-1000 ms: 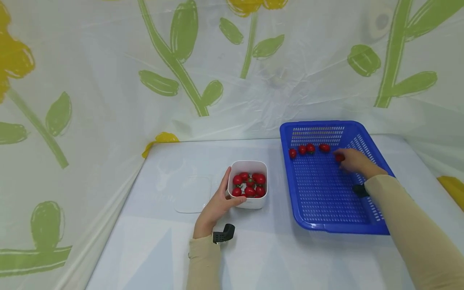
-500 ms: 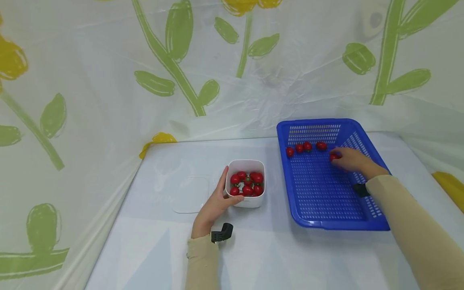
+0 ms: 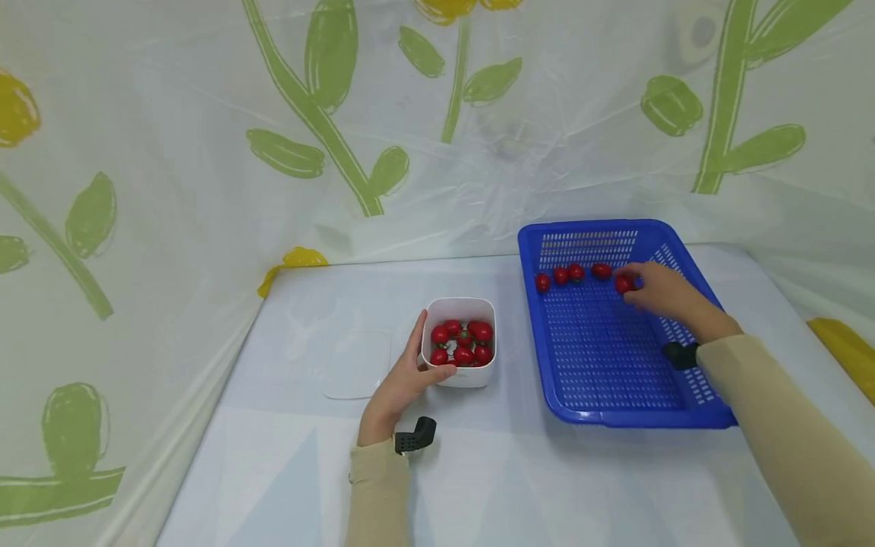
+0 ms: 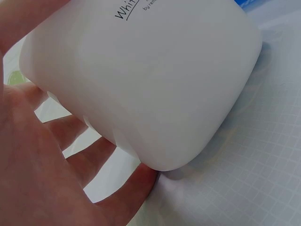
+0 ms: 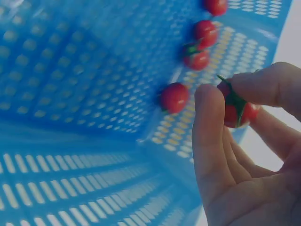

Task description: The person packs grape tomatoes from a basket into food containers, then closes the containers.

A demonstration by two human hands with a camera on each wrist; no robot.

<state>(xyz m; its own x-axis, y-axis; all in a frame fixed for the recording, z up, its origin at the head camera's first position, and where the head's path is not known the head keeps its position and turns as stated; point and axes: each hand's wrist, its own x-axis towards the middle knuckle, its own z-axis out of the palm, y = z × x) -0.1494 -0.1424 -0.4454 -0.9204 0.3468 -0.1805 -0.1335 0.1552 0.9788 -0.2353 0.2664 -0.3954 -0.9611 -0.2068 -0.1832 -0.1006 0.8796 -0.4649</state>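
My left hand (image 3: 399,386) holds a white square container (image 3: 468,378) at its near left corner. Several red cherry tomatoes (image 3: 463,355) lie inside it. In the left wrist view, the fingers (image 4: 94,160) touch one side of the container (image 4: 155,89), with the thumb across another. Over the far right part of a blue plastic basket (image 3: 629,418), my right hand (image 3: 661,292) pinches a cherry tomato (image 5: 237,110) with a green calyx between thumb and fingertips. Several more cherry tomatoes (image 3: 576,273) lie in a loose row along the basket's far side.
A clear flat lid (image 3: 357,365) lies on the white table (image 3: 273,456), left of the container. Behind the table hangs a pale sheet (image 3: 205,152) with printed green stems and yellow flowers. The basket's rim stands between the container and my right hand.
My right hand has drawn slightly left and up with its cherry tomato, which shows more plainly now. My left hand stays on the container. The whole head view has shifted a little.
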